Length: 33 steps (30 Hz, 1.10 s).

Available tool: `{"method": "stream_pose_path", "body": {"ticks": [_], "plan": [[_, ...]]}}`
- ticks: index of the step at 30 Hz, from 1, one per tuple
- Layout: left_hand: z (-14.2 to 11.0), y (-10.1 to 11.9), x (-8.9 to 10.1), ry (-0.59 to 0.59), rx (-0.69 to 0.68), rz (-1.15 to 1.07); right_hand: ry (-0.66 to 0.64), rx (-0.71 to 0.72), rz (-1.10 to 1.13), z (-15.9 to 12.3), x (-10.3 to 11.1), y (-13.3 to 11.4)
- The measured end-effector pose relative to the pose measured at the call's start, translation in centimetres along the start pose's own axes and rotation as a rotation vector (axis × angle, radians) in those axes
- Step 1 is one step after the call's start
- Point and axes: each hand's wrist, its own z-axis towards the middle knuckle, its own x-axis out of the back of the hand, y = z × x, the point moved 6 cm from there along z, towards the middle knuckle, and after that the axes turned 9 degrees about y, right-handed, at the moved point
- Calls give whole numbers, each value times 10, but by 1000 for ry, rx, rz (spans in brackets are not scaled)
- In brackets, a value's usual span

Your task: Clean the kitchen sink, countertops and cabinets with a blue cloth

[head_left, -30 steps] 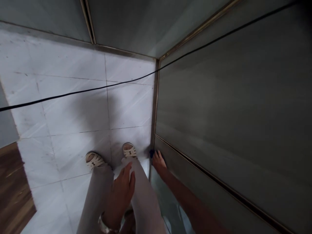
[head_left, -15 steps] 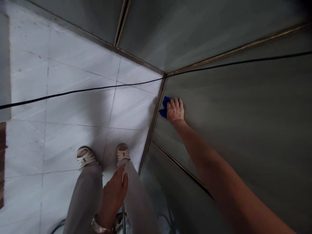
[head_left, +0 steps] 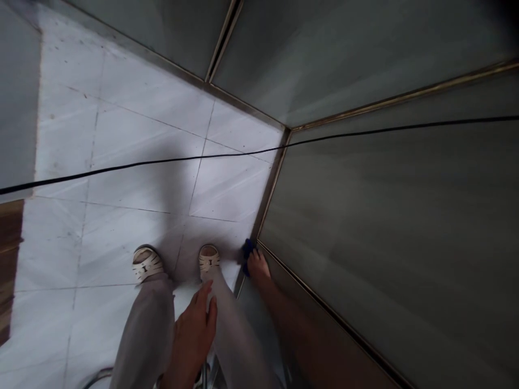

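Observation:
A blue cloth [head_left: 247,249] is bunched under my right hand [head_left: 258,265], which presses it against the lower edge of the grey wall panel near the floor. My fingers are closed over it, and part of it sticks out on the left. The panel joint with its brown trim runs just beside that hand. My left hand [head_left: 195,329] hangs over my right leg, holding nothing, with thumb and fingers apart.
A thin black cable [head_left: 182,159] crosses in front of me from left to right. White floor tiles [head_left: 133,129] spread to the left, with my sandalled feet on them. Large grey panels [head_left: 365,200] stand at the right and far side. A brown wooden surface [head_left: 11,254] shows at the left edge.
My right hand has moved the blue cloth along the panel's bottom edge, toward me and down to the left. The view has shifted slightly. My left hand stays over the leg.

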Motion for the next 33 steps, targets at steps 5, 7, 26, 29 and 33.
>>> {"method": "stream_pose_path", "body": {"ticks": [5,7,26,29,33], "plan": [[1,8,0,-45,9,31,-108,109,-16,-46,-25,-37],[2,12,-2,-51,-3,37,-103,119,-66,-42,-14,-31],[6,36,11,-155,102,37,105,-4,-398,112,120,101],[5,34,13,-168,126,17,69,16,-370,98,95,82],[3,32,15,-155,122,16,39,11,-297,86,68,66]]}}
